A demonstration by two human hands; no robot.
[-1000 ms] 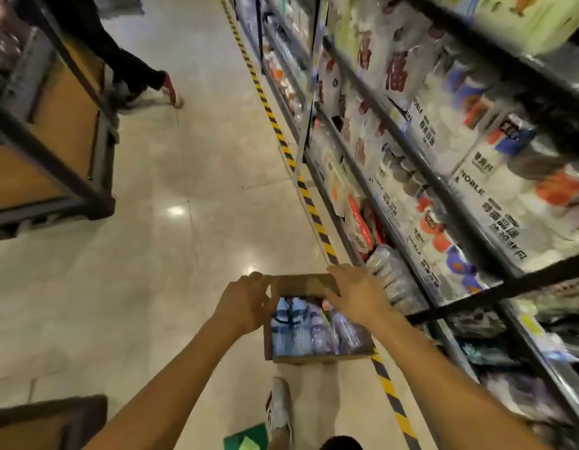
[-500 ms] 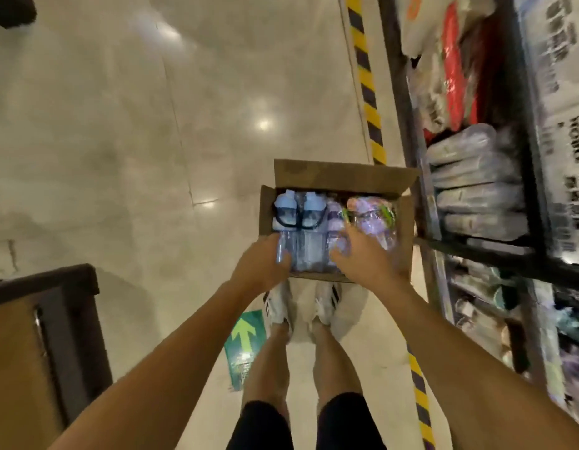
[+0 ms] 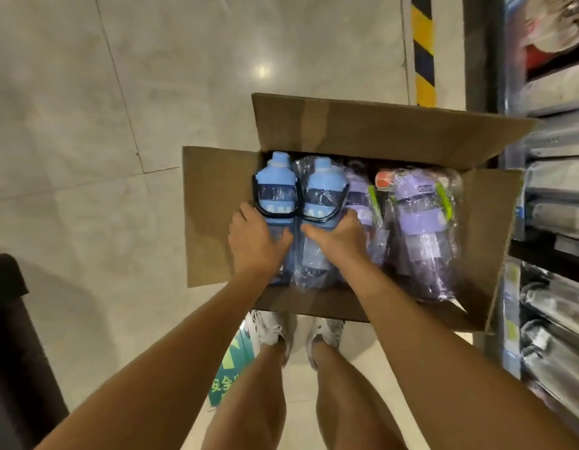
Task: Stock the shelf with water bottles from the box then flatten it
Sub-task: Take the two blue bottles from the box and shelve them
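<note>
Both our arms reach straight down and forward into the cardboard box (image 3: 216,222), forearms nearly parallel and wrists close together. Our left hand (image 3: 254,241) wraps the body of the left blue bottle (image 3: 276,186), thumb on its right side and fingers curled round its left. Our right hand (image 3: 338,238) grips the second blue bottle (image 3: 320,190) just beside it, thumb on the left and fingers curled over the right, where they touch the plastic wrap of the purple bottles (image 3: 418,216). The two thumbs almost meet between the blue bottles. All the bottles lie side by side inside the box, caps pointing away from us, most in clear wrap. The box sits open on the floor (image 3: 86,125) with its flaps spread, its right side against the shelf (image 3: 557,190). Our shoes (image 3: 271,326) stand at its near edge, beside a green sticker (image 3: 229,368). Striped tape (image 3: 422,50) runs along the shelf's foot.
</note>
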